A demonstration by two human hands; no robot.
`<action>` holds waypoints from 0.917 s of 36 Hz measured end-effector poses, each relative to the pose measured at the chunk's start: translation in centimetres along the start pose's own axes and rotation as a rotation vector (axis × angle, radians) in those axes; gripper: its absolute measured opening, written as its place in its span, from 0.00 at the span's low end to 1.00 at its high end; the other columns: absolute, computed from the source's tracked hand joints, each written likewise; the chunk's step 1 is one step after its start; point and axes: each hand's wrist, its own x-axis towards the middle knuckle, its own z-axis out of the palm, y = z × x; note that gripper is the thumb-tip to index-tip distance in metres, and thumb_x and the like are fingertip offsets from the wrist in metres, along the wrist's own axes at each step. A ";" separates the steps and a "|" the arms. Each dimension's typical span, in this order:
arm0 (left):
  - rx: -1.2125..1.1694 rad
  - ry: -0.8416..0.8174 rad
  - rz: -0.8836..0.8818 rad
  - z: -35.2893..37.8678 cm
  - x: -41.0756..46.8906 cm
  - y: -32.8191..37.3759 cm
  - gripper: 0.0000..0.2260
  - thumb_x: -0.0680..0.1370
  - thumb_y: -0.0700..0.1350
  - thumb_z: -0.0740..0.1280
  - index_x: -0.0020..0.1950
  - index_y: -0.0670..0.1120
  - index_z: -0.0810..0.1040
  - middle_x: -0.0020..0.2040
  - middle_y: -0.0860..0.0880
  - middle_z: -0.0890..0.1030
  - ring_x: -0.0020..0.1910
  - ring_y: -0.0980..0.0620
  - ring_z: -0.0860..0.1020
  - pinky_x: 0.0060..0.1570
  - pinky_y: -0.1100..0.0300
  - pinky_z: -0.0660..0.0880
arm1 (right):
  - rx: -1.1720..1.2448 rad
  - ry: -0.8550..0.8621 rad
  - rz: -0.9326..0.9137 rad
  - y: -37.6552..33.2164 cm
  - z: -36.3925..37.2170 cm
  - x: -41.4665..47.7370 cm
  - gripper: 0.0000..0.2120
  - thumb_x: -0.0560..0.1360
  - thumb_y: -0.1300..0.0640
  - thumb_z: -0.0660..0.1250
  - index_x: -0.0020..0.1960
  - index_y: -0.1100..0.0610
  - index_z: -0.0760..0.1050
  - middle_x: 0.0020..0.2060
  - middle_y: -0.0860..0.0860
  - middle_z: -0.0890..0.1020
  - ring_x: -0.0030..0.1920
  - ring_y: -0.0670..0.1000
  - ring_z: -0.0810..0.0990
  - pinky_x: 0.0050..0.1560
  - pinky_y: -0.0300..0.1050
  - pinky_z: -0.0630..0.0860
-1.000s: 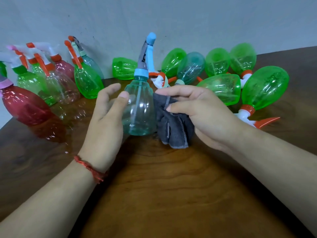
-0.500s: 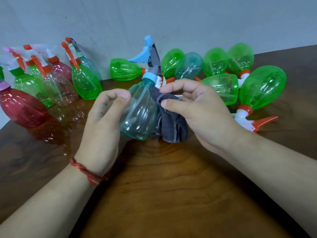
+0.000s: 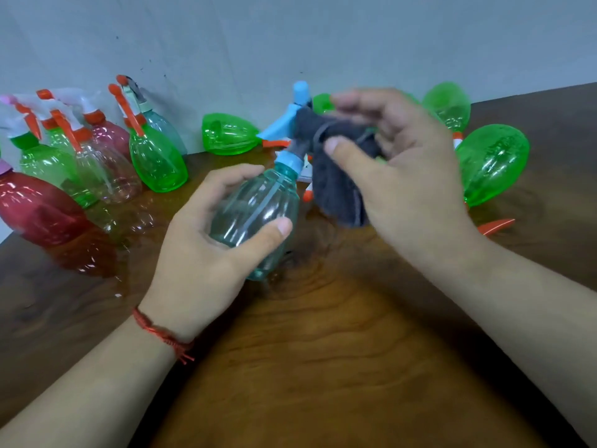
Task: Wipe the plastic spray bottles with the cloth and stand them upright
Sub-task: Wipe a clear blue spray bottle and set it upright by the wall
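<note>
At frame centre, the left hand (image 3: 200, 253) is gripping a tilted, empty-looking teal spray bottle (image 3: 258, 208) over the bench (image 3: 323, 367); the right hand (image 3: 410, 176) is pinching the grey cloth (image 3: 336, 182) round its blue trigger head (image 3: 298, 92) with curled fingers (image 3: 371, 98).

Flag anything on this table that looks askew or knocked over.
Several green bottles lie on their sides at the right, and another near the middle, while the left group stands upright. They look tipped over rather than placed.
</note>
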 end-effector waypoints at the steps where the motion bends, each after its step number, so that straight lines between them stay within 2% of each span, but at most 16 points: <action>1: 0.026 -0.013 0.017 0.2 -0.1 0.0 0.24 0.75 0.44 0.81 0.69 0.52 0.80 0.64 0.51 0.84 0.62 0.50 0.84 0.66 0.48 0.80 | -0.041 0.056 -0.044 0.0 -0.4 0.4 0.15 0.77 0.67 0.74 0.59 0.51 0.81 0.54 0.44 0.86 0.56 0.43 0.85 0.59 0.42 0.81; 4: 0.087 -0.040 0.058 0.6 -0.3 0.2 0.25 0.74 0.45 0.81 0.69 0.51 0.80 0.65 0.52 0.84 0.63 0.52 0.84 0.66 0.56 0.79 | -0.214 0.125 -0.146 0.2 -1.2 0.8 0.11 0.77 0.63 0.74 0.57 0.51 0.84 0.54 0.48 0.85 0.56 0.44 0.84 0.60 0.43 0.79; 8: 0.178 -0.030 0.111 0.6 -0.4 0.2 0.25 0.74 0.46 0.82 0.69 0.51 0.81 0.64 0.54 0.84 0.64 0.54 0.83 0.66 0.59 0.78 | -0.270 0.018 -0.146 0.6 -0.7 0.1 0.11 0.77 0.62 0.76 0.58 0.53 0.87 0.53 0.48 0.83 0.57 0.41 0.82 0.60 0.33 0.74; 12: 0.305 -0.004 0.128 0.0 -0.2 0.1 0.26 0.74 0.48 0.82 0.70 0.53 0.81 0.65 0.56 0.83 0.65 0.56 0.82 0.66 0.62 0.77 | -0.249 -0.106 -0.129 0.2 -0.2 -0.4 0.11 0.78 0.61 0.75 0.60 0.53 0.86 0.54 0.46 0.83 0.57 0.40 0.81 0.61 0.34 0.75; 14: 0.345 0.008 0.144 -0.2 -0.1 0.2 0.25 0.74 0.48 0.82 0.70 0.53 0.81 0.65 0.56 0.83 0.65 0.57 0.82 0.67 0.63 0.76 | -0.264 -0.089 -0.128 0.1 -0.4 -0.2 0.11 0.78 0.61 0.75 0.60 0.52 0.86 0.54 0.45 0.83 0.57 0.39 0.81 0.61 0.34 0.74; 17: 0.407 0.019 0.190 -0.2 0.0 0.2 0.25 0.74 0.49 0.82 0.70 0.53 0.81 0.66 0.56 0.83 0.66 0.57 0.81 0.69 0.59 0.76 | -0.294 0.018 -0.097 0.3 -0.8 0.3 0.12 0.78 0.59 0.75 0.59 0.49 0.86 0.51 0.42 0.83 0.54 0.38 0.81 0.58 0.31 0.73; 19: 0.452 0.021 0.205 -0.3 0.0 0.1 0.25 0.74 0.51 0.81 0.71 0.54 0.81 0.67 0.57 0.82 0.66 0.56 0.80 0.69 0.53 0.77 | -0.257 0.000 -0.062 0.3 -0.6 0.1 0.12 0.78 0.60 0.75 0.59 0.49 0.86 0.50 0.45 0.84 0.52 0.38 0.81 0.54 0.29 0.74; 21: 0.490 0.029 0.203 -0.6 0.1 0.0 0.25 0.75 0.52 0.80 0.71 0.55 0.81 0.67 0.58 0.82 0.67 0.55 0.80 0.69 0.50 0.77 | -0.210 -0.078 -0.051 0.1 0.0 -0.5 0.12 0.78 0.60 0.75 0.59 0.50 0.87 0.51 0.47 0.86 0.53 0.40 0.83 0.55 0.33 0.77; 23: 0.514 0.037 0.203 -0.7 0.2 -0.1 0.25 0.75 0.52 0.80 0.71 0.55 0.81 0.67 0.57 0.82 0.67 0.55 0.80 0.69 0.50 0.77 | -0.192 -0.139 -0.061 -0.1 0.3 -0.8 0.12 0.78 0.59 0.76 0.59 0.49 0.87 0.52 0.45 0.86 0.55 0.44 0.84 0.59 0.40 0.79; 26: 0.508 0.038 0.213 -0.7 0.2 0.0 0.25 0.75 0.52 0.80 0.71 0.53 0.81 0.66 0.57 0.82 0.66 0.57 0.80 0.69 0.54 0.76 | -0.196 -0.102 -0.060 0.0 0.0 -0.5 0.12 0.78 0.59 0.76 0.59 0.48 0.87 0.52 0.44 0.86 0.56 0.42 0.84 0.59 0.37 0.78; 30: 0.354 -0.003 0.164 -0.1 -0.2 0.2 0.24 0.74 0.49 0.81 0.70 0.53 0.81 0.66 0.56 0.83 0.65 0.55 0.82 0.67 0.59 0.77 | -0.143 -0.011 -0.015 0.4 -0.4 -0.2 0.11 0.78 0.62 0.75 0.59 0.52 0.87 0.52 0.48 0.86 0.52 0.40 0.84 0.53 0.34 0.78; 33: 0.234 -0.027 0.104 -0.1 -0.2 0.2 0.24 0.75 0.48 0.82 0.69 0.52 0.82 0.64 0.55 0.84 0.63 0.55 0.83 0.64 0.62 0.78 | -0.140 -0.085 -0.053 0.2 -0.1 -0.5 0.12 0.77 0.62 0.76 0.59 0.50 0.86 0.52 0.48 0.86 0.55 0.45 0.84 0.57 0.40 0.80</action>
